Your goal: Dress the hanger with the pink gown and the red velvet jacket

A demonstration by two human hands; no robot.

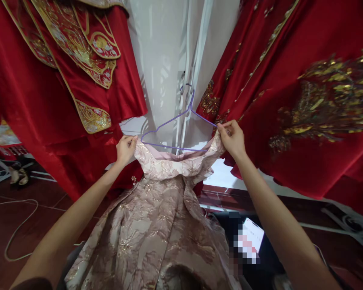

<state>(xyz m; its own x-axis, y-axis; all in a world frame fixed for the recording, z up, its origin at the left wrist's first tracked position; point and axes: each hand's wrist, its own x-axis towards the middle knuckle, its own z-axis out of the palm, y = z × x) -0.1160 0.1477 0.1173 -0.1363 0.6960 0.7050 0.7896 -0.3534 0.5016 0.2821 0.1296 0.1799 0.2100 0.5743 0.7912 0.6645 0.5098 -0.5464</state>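
Overhead, both hands pinching pink dress (157,225) on purple hanger (175,129), red robes (305,121) crowding L & R.

Both my arms extend forward and up, bare. My left hand (126,149) is closed in a pinch; my right hand (232,139) is pinched likewise, knuckles raised.

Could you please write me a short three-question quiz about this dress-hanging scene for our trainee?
1. True or false: both hands pinch the pink brocade dress at its neckline.
2. What colour is the wire hanger?
3. The garments on either side are: A green, B red with gold embroidery, C plain white.

Key:
1. True; left hand and right hand each hold a corner.
2. Purple.
3. B, the red robes.
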